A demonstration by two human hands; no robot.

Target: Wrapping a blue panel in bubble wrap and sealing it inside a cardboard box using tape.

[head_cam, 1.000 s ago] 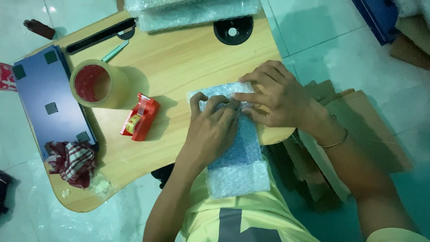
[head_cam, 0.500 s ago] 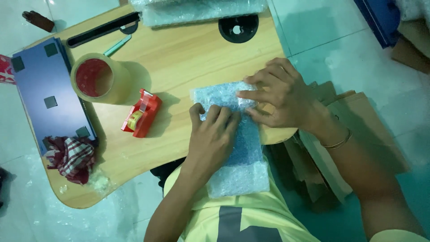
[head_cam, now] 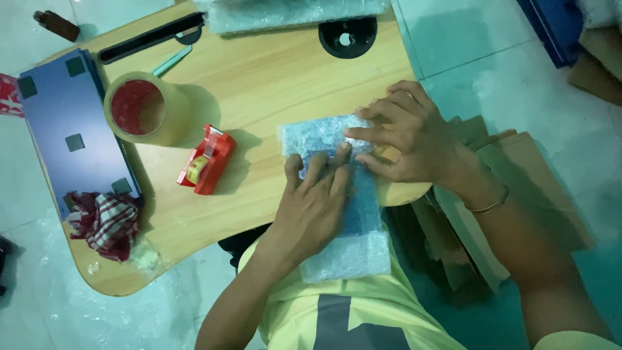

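Bubble-wrapped package (head_cam: 337, 214): long, flat, rectangular, bluish under a cloudy, dimpled plastic skin; far end lying on the wooden table (head_cam: 272, 78), near end overhanging the table's front edge above a yellow shirt (head_cam: 350, 317).

Left hand (head_cam: 317, 204): flat, palm down on the middle of the package, fingers spread and pointing away toward its far end, pressing rather than gripping. Right hand (head_cam: 414, 139): also flat and unclenched, laid across the package's far right corner, fingertips on the crinkled wrap, thin bangle (head_cam: 487, 206) at the wrist. Fingertips of the two hands nearly meeting on the wrap.

Table: pale wood grain, smooth, rounded corners, round black grommet (head_cam: 346, 35) well beyond the package.

Left of the package, near but apart: red plastic tape dispenser (head_cam: 207, 160), wedge-shaped, small yellowish roll inside. Farther left of the package: large roll of tan packing tape (head_cam: 139, 107), thick ring standing on its flat side, red showing through the core. Beyond that roll: slim teal pen (head_cam: 172, 61) and a long black bar (head_cam: 152, 37). Far left of the package, at the table's edge: dark blue flat panel (head_cam: 71, 123) with small square pads. Left and nearer than the package: crumpled red-and-white checked cloth (head_cam: 103, 220), soft and bunched. Far beyond the package, along the table's back edge: more bubble wrap (head_cam: 285, 13), folded, translucent.

Right of the package, off the table: flattened brown cardboard (head_cam: 518, 168), matte, stacked on a glossy greenish tiled floor (head_cam: 479, 65).
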